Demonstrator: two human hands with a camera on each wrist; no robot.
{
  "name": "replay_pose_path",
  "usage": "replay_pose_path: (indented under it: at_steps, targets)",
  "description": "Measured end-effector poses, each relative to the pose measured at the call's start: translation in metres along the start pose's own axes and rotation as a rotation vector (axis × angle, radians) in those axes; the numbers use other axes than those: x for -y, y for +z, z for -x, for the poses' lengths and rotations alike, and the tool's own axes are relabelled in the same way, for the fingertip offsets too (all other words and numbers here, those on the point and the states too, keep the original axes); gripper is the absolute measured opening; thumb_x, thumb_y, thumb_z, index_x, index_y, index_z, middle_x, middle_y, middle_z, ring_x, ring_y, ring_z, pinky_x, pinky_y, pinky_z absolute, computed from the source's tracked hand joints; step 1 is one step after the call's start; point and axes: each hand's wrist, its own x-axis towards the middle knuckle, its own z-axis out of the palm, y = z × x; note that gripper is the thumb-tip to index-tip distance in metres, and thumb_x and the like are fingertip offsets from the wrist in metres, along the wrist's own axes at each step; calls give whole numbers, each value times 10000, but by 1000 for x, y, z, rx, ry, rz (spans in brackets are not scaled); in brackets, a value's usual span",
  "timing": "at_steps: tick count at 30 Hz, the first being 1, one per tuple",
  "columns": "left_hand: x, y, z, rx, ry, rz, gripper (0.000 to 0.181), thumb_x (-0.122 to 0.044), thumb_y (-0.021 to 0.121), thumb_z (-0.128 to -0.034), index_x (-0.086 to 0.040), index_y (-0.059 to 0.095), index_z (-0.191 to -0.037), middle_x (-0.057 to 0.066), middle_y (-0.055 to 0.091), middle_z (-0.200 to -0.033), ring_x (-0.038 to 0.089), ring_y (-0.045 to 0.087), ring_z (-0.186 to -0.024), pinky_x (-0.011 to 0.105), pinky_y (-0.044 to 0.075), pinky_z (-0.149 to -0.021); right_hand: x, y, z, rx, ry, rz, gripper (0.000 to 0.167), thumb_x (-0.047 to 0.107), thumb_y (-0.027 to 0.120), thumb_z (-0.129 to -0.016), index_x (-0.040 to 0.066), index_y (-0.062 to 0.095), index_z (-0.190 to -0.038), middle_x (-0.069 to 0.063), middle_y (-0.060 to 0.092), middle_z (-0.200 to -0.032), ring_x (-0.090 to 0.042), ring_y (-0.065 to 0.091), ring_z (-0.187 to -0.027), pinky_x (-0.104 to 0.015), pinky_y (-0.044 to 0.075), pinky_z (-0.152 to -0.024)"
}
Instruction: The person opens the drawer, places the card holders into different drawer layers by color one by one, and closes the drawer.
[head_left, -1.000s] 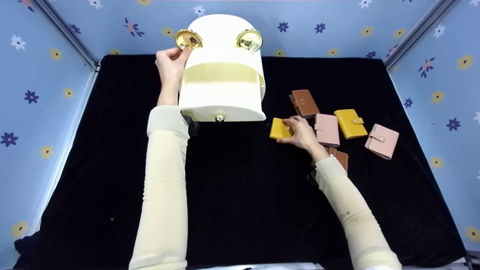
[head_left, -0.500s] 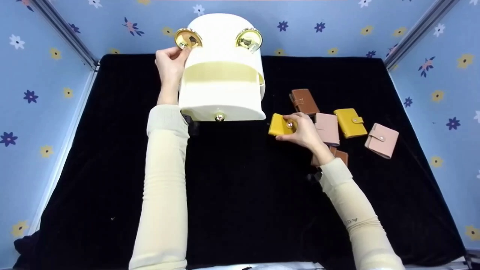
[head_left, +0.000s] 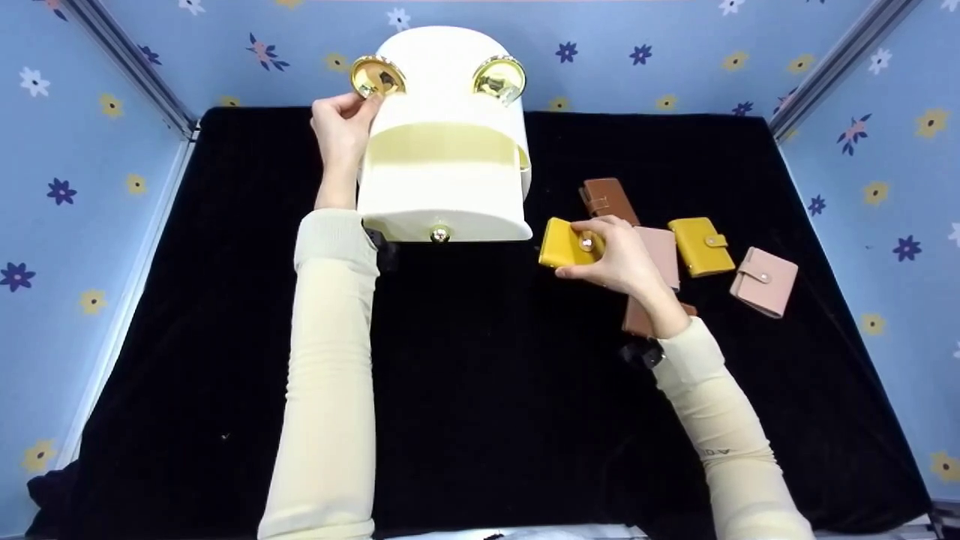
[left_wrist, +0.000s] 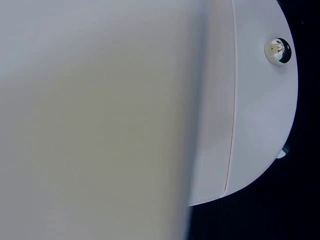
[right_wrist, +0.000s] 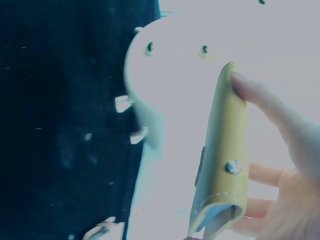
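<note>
My right hand point(head_left: 622, 259) pinches a small yellow snap wallet point(head_left: 562, 244) between thumb and fingers, just right of the drawer's front. In the right wrist view the same wallet point(right_wrist: 227, 150) stands on end, its snap button showing. My left hand point(head_left: 343, 133) is at the left side of a white drawer box point(head_left: 439, 60), thumb and fingers gripping the gold disc point(head_left: 377, 78) there. The box's drawer point(head_left: 441, 191) is pulled out, with a round gold knob on its front. In the left wrist view the white box surface point(left_wrist: 100, 140) fills most of the frame; the hand is hidden.
Several more wallets lie on the black cloth at right: a brown one point(head_left: 609, 201), a pink one point(head_left: 661, 251) partly behind my right hand, a yellow one point(head_left: 701, 246), another pink one point(head_left: 763, 281). Flowered blue panels point(head_left: 675, 60) border the cloth.
My right hand has raised the yellow wallet slightly, moving a little away from me; the wrist has swung right. My left hand and the drawer box have not moved.
</note>
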Motion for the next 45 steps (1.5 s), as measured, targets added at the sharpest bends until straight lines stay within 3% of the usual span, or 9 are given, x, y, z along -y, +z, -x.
replay_pose_path:
  at_steps: [18,34,45]
  targets:
    - [0,0,0,8,-16,2,248,-227,687,-782,-93,691,-991,34,674,-914,110,600,-796,182,444,-717,43,-38,7,-72,-90,10,727,488,768,-599,111,569,-1188,-122,487,-1205,-290,439,-1064,-441,344,-879]
    - [1,0,0,-10,15,-8,240,-217,701,-769,-82,699,-968,25,679,-882,91,596,-761,176,440,-703,81,-49,-20,-90,-166,10,714,475,775,-592,96,583,-1167,-72,533,-1120,-216,464,-1002,-347,376,-850]
    - [0,0,-1,0,-4,-13,258,-232,698,-771,-96,691,-991,30,674,-921,101,598,-797,178,440,-724,108,-49,-40,-79,-184,4,732,515,765,-577,108,591,-1159,-46,524,-1131,-183,446,-1010,-302,362,-850]
